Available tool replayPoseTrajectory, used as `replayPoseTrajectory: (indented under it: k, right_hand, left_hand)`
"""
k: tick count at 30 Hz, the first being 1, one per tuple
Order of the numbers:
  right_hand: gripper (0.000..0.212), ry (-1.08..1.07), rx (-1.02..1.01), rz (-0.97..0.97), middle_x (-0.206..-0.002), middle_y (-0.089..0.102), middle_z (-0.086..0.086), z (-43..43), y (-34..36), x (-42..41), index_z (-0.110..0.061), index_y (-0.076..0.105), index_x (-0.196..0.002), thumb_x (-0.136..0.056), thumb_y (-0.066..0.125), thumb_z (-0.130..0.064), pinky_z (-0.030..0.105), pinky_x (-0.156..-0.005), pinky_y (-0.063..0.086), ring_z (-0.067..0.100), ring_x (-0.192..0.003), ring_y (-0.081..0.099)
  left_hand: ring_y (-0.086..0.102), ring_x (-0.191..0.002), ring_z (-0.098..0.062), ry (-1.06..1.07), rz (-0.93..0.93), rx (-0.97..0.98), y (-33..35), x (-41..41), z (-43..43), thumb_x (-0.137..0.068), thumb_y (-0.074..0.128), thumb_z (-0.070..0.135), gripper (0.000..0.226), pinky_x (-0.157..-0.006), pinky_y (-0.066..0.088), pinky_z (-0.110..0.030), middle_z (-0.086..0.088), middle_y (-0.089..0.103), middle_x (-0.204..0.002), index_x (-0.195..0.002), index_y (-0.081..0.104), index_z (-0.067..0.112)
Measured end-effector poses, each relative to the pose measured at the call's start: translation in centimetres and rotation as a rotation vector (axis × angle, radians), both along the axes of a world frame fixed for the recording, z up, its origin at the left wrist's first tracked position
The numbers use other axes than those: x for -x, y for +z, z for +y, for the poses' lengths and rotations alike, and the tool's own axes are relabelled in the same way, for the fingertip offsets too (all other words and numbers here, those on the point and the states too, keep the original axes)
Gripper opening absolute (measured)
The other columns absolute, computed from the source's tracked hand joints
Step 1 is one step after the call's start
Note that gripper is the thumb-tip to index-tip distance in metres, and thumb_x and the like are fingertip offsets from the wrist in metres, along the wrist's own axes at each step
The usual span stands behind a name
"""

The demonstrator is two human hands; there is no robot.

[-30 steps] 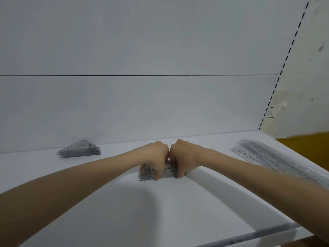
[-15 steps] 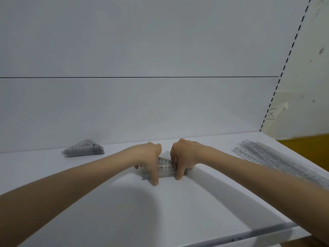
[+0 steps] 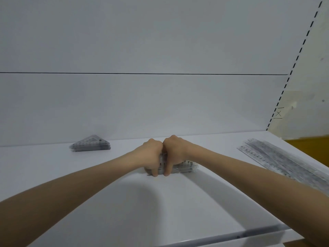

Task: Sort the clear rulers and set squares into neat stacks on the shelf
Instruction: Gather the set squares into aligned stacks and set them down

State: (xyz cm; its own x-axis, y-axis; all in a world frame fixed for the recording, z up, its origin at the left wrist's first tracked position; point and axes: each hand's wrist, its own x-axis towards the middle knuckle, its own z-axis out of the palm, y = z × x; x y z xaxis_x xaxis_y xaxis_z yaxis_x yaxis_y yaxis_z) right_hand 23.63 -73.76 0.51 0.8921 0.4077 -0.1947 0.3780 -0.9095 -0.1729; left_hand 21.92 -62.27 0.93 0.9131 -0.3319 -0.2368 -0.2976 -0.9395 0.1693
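Looks like the squaring-up step. Left hand [image 3: 151, 154] and right hand [image 3: 175, 152], knuckles touching, both curl round a small stack [image 3: 186, 167] mid-shelf [image 3: 160, 202], thumbs on its near edge. Set squares [image 3: 90, 146] sit far left, long rulers [image 3: 277, 161] far right. Next move, I'd guess, is letting go without knocking it crooked.

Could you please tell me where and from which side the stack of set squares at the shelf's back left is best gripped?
Probably from the front and above: the stack of set squares lies flat, long edge facing forward, apex toward the back wall. Clamp the whole stack at that long edge's two ends, so the loose sheets stay aligned.
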Motion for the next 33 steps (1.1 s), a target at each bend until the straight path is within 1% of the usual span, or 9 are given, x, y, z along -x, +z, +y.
replayPoseTrajectory:
  k: [3,6,8,14,18,22,26,29,33]
  right_hand:
    - [0.037,0.007,-0.004,0.008,-0.067,0.054,-0.006,0.1,0.1,-0.1,-0.019,0.058,-0.074,-0.058,0.089,-0.029,0.023,-0.051,0.042,0.014,-0.064,0.053]
    - [0.046,0.0,0.011,0.008,-0.085,0.067,0.002,-0.2,-0.1,-0.1,-0.009,0.066,-0.092,-0.059,0.088,-0.032,0.028,-0.063,0.051,0.02,-0.079,0.063]
    - [0.055,0.002,0.042,0.007,-0.098,0.069,0.007,-0.7,-0.2,0.0,-0.007,0.067,-0.102,-0.059,0.087,-0.034,0.03,-0.067,0.052,0.023,-0.09,0.065]
    - [0.052,-0.02,0.109,0.004,-0.097,0.07,0.01,-4.1,0.1,0.6,-0.004,0.069,-0.099,-0.058,0.084,-0.033,0.025,-0.056,0.045,0.024,-0.091,0.066]
    - [0.035,-0.003,0.125,-0.015,-0.081,0.069,0.009,-4.3,0.1,0.6,-0.006,0.072,-0.089,-0.061,0.083,-0.024,0.021,-0.05,0.04,0.024,-0.08,0.063]
    - [0.026,0.008,0.163,-0.042,-0.055,0.051,0.001,-3.7,0.4,0.7,-0.005,0.072,-0.08,-0.06,0.083,-0.018,0.019,-0.044,0.035,0.021,-0.062,0.053]
    - [0.029,0.021,0.182,-0.047,-0.06,0.052,0.004,-3.4,0.3,0.7,-0.003,0.072,-0.081,-0.059,0.083,-0.018,0.019,-0.044,0.033,0.021,-0.064,0.052]
    - [0.033,0.023,0.169,-0.028,-0.07,0.063,0.007,-4.0,0.2,0.6,-0.005,0.072,-0.086,-0.059,0.083,-0.021,0.021,-0.05,0.041,0.023,-0.068,0.059]
    - [0.028,0.017,0.141,-0.043,-0.078,0.069,0.009,-5.5,-0.1,0.7,-0.009,0.072,-0.085,-0.061,0.08,-0.02,0.022,-0.052,0.039,0.021,-0.068,0.056]
  left_hand:
    - [0.056,-0.062,-0.018,0.001,0.002,-0.008,0.0,-0.2,0.1,-0.063,0.084,0.01,0.046,-0.049,0.043,-0.022,0.002,0.054,-0.065,-0.103,0.063,0.003]
    - [0.05,-0.056,-0.014,-0.005,-0.009,-0.052,0.0,0.0,-0.1,-0.068,0.08,0.009,0.034,-0.045,0.038,-0.02,0.003,0.048,-0.067,-0.087,0.052,0.008]
    - [0.046,-0.051,-0.011,0.019,-0.016,-0.083,-0.2,0.3,-0.1,-0.069,0.078,0.008,0.036,-0.042,0.035,-0.02,0.002,0.046,-0.07,-0.077,0.042,0.013]
    - [0.037,-0.051,-0.012,0.002,-0.087,-0.11,-0.6,0.5,0.8,-0.069,0.075,0.005,0.045,-0.041,0.027,-0.022,0.0,0.036,-0.074,-0.07,0.03,0.014]
    - [0.039,-0.055,-0.014,-0.018,-0.112,-0.095,-0.9,0.6,1.0,-0.068,0.074,0.002,0.039,-0.042,0.026,-0.022,-0.004,0.042,-0.082,-0.087,0.04,0.009]
    - [0.046,-0.066,-0.021,-0.032,-0.123,-0.101,-0.7,0.6,1.0,-0.067,0.074,0.003,0.037,-0.042,0.028,-0.021,-0.009,0.048,-0.092,-0.091,0.046,0.01]
    - [0.043,-0.06,-0.019,-0.02,-0.12,-0.099,-0.8,0.6,1.1,-0.066,0.074,0.002,0.034,-0.04,0.027,-0.022,-0.009,0.048,-0.089,-0.087,0.047,0.008]
    - [0.037,-0.055,-0.015,0.003,-0.117,-0.092,-0.9,0.7,1.1,-0.067,0.073,0.001,0.035,-0.04,0.025,-0.022,-0.009,0.046,-0.087,-0.085,0.045,0.009]
    - [0.046,-0.068,-0.022,0.029,-0.108,-0.06,-1.2,0.8,1.4,-0.068,0.072,0.0,0.045,-0.044,0.029,-0.021,-0.007,0.044,-0.096,-0.095,0.038,0.014]
